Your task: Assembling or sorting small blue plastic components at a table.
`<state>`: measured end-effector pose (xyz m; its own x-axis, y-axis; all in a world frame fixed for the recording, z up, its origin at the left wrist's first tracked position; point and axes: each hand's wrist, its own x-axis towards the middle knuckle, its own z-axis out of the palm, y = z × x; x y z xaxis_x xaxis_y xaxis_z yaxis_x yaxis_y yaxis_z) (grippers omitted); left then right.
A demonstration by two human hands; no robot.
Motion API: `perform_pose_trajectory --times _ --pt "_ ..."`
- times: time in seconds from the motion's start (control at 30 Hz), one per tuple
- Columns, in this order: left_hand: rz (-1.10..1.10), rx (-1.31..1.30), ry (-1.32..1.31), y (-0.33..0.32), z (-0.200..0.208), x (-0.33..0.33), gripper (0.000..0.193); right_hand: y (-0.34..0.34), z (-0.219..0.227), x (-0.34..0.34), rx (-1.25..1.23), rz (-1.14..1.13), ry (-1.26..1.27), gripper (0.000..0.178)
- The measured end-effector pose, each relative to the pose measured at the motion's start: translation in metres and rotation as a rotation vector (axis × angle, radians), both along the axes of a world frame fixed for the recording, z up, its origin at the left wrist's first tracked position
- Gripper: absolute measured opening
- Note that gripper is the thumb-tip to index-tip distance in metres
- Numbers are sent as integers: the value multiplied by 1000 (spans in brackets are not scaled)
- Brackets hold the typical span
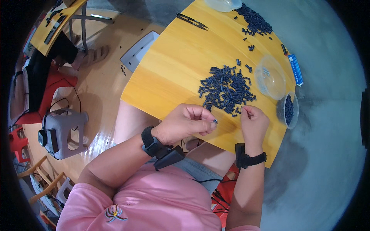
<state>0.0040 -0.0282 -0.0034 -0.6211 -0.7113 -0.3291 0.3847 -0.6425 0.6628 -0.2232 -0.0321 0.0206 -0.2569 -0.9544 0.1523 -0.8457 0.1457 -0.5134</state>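
Note:
A heap of small dark blue-black plastic pieces [227, 88] lies on the yellow wooden table [169, 65] in front of me. My left hand [189, 121] is just over the table's near edge, with a small dark plastic piece [215, 121] pinched between thumb and forefinger. To its right, my right hand [254, 119] is at the heap's near right edge, its fingers pinched together. What they hold, if anything, is too small to make out. Both wrists wear black straps with dark boxes.
An empty clear tub [270, 79] and a round tub of dark pieces [288, 111] stand at the right. Farther back are a second dark heap [254, 21], black thread snips [192, 21] and a blue-and-white packet [295, 70]. A grey stool [67, 131] stands left; another person sits beyond.

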Motion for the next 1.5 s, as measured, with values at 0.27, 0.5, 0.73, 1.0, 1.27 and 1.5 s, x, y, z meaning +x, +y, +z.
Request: perform_pose_trajectory --times 0.27,0.5,0.73,1.0,1.27,1.5 --pt "-9 2 12 -1 1 1 14 -2 4 1 89 8 50 11" --pt "-21 -14 -5 -3 2 1 14 -6 8 4 109 24 137 10" --pt "-4 -11 -9 1 3 1 15 -3 12 2 70 29 69 9" --pt "-29 -55 -6 4 5 3 18 33 38 18 81 31 -589 8" --pt "-87 -119 42 18 19 0 17 60 55 40 104 322 -794 14" --pt "-118 -165 64 26 27 1 18 73 65 41 -19 426 -556 15"
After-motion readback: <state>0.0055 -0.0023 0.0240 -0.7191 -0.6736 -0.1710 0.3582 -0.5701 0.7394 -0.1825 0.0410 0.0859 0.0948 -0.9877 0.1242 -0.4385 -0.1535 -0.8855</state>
